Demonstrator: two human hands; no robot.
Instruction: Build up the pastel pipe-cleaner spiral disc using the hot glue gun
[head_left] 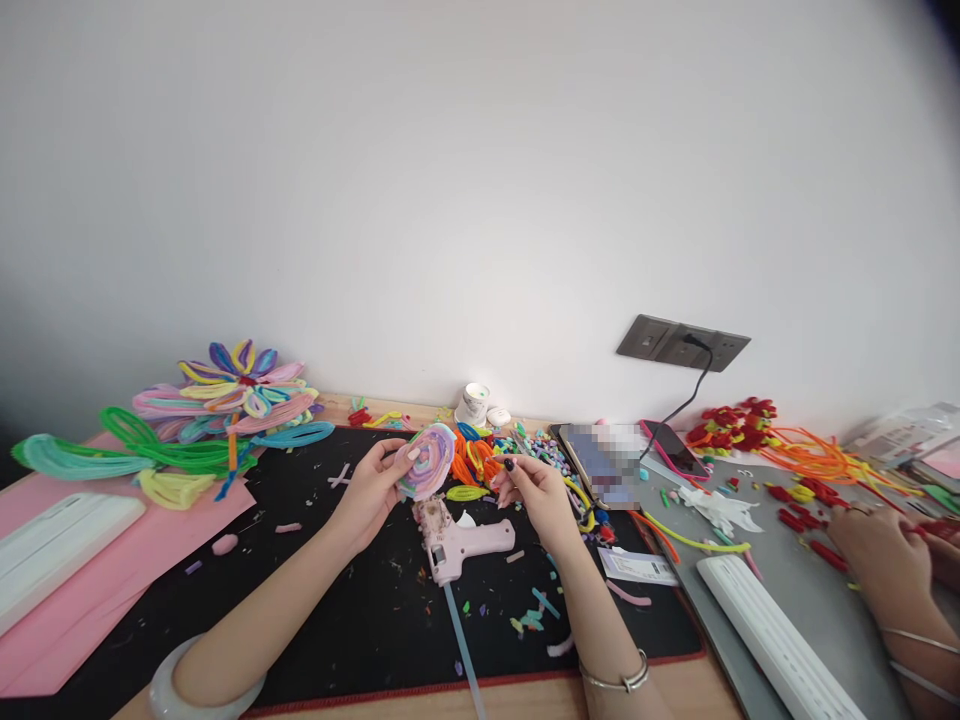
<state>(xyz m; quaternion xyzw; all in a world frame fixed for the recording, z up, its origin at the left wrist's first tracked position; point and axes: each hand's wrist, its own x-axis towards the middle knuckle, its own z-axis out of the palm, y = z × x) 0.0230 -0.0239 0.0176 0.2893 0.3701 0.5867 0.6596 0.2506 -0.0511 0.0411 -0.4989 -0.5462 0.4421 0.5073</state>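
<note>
My left hand (375,490) holds a round, flat pastel spiral (426,462) coiled from fuzzy pipe cleaners in pink, lilac and mint. The thumb lies on its face and the fingers are behind it. To its right, my right hand (536,492) is pinched; anything between its fingertips is too small to make out. Below the spiral, a pale pink glue gun (472,540) lies on its side, with a long translucent glue stick (463,640) sticking out toward me. Bundled orange pipe cleaners (474,460) lie behind, between my hands.
A black mat (315,620) carries scattered fuzzy scraps. Looped pipe-cleaner flowers (240,390) and pink sheets (187,530) are at left. A paper cup (474,402) stands by the wall. At right are phones (675,450), a white bar (772,635) and another person's hands (877,560).
</note>
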